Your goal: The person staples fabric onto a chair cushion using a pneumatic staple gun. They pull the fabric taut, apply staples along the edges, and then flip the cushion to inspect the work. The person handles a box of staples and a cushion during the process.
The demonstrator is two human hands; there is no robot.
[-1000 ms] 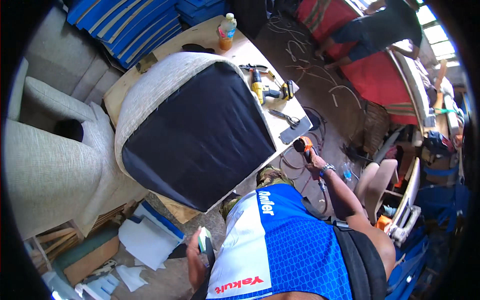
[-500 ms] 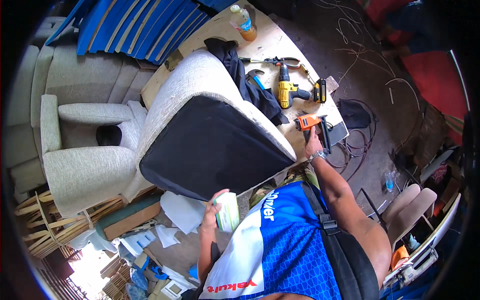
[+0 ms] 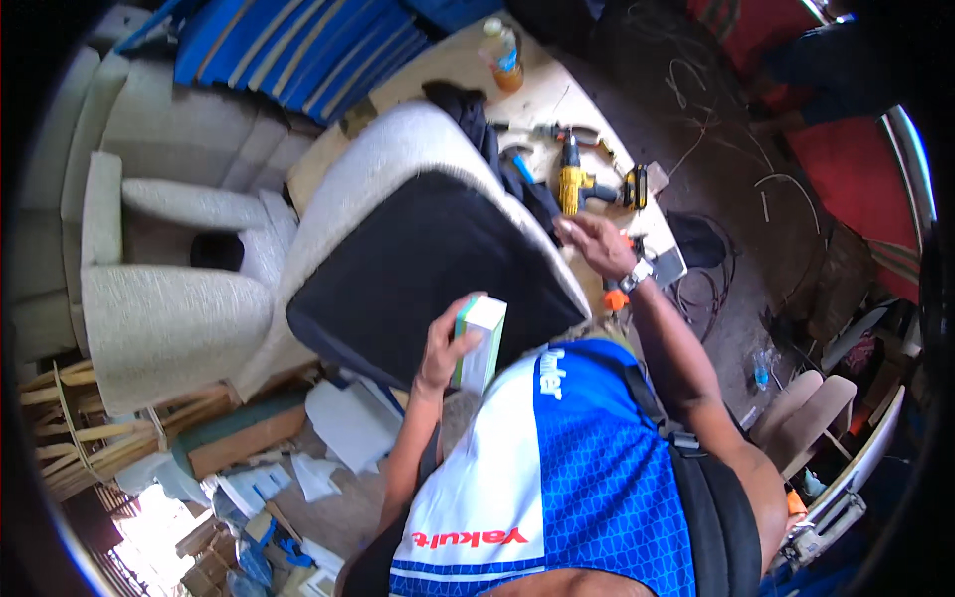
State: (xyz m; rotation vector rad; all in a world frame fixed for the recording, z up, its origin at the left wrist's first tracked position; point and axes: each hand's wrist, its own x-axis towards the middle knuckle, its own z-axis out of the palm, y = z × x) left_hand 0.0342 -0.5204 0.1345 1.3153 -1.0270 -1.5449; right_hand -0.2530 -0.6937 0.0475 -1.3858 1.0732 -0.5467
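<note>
My left hand (image 3: 445, 343) is closed around a small white and green box (image 3: 482, 338), held in front of the black underside cloth (image 3: 418, 269) of an upholstered seat piece (image 3: 368, 159). Over the table's right part, my right hand (image 3: 602, 247) reaches leftward with fingers stretched out and slightly blurred; nothing shows in them. Partly hidden beneath that hand and wrist is an orange and black staple gun (image 3: 616, 299). A yellow and black cordless drill (image 3: 573, 184) lies just beyond the fingers.
On the wooden table (image 3: 542, 95) are a bottle (image 3: 503, 58) of brown liquid, pliers (image 3: 577, 132), a drill battery (image 3: 639, 186) and dark cloth (image 3: 468, 109). A grey armchair frame (image 3: 179, 308) stands at the left. Blue panels (image 3: 298, 50) are stacked behind.
My right hand has let go of the staple gun and moved slightly up and left, its fingers extended. My left hand has raised the box, turning it so another side shows.
</note>
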